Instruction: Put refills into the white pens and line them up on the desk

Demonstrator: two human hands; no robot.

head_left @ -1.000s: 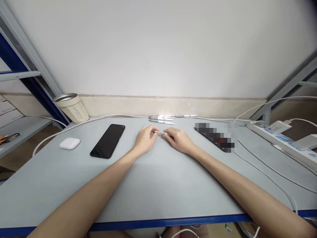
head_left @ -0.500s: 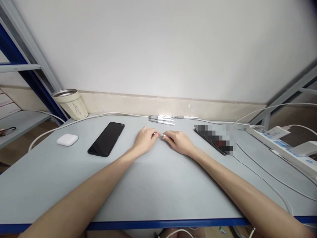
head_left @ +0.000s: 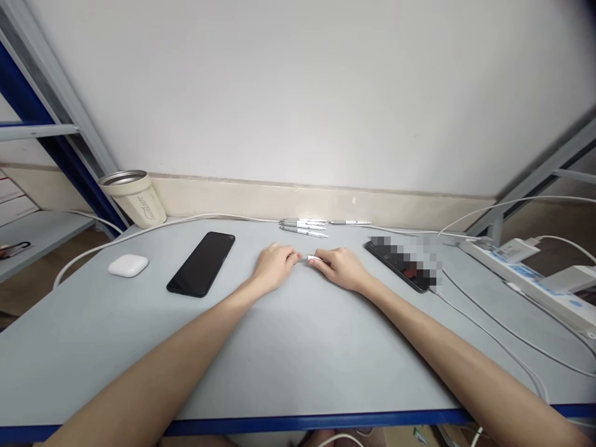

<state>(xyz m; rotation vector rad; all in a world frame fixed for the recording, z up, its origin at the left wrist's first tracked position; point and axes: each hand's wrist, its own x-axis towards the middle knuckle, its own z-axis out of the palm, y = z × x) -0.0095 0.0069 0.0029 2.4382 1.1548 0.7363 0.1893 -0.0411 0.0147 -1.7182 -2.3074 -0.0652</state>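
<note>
Above the middle of the desk, my left hand (head_left: 275,266) and my right hand (head_left: 339,268) face each other with fingers closed. A slim white and grey pen (head_left: 307,259) spans the small gap between their fingertips. My left fingers pinch its grey end, and my right thumb and fingers grip the white part; most of the pen is hidden in the hands. Just behind them lies a group of several similar pens (head_left: 302,227), with one more pen (head_left: 350,222) to the right of the group, close to the wall.
A black phone (head_left: 202,264) and a white earbud case (head_left: 128,266) lie to the left, with a cream tumbler (head_left: 139,198) behind. On the right are a second, partly blurred phone (head_left: 395,267), white cables and a power strip (head_left: 531,282). The desk (head_left: 279,360) has a blue front edge.
The hands have drawn slightly apart, and more of the pen shows between the fingertips. The view has shifted slightly; the other things lie as before.
</note>
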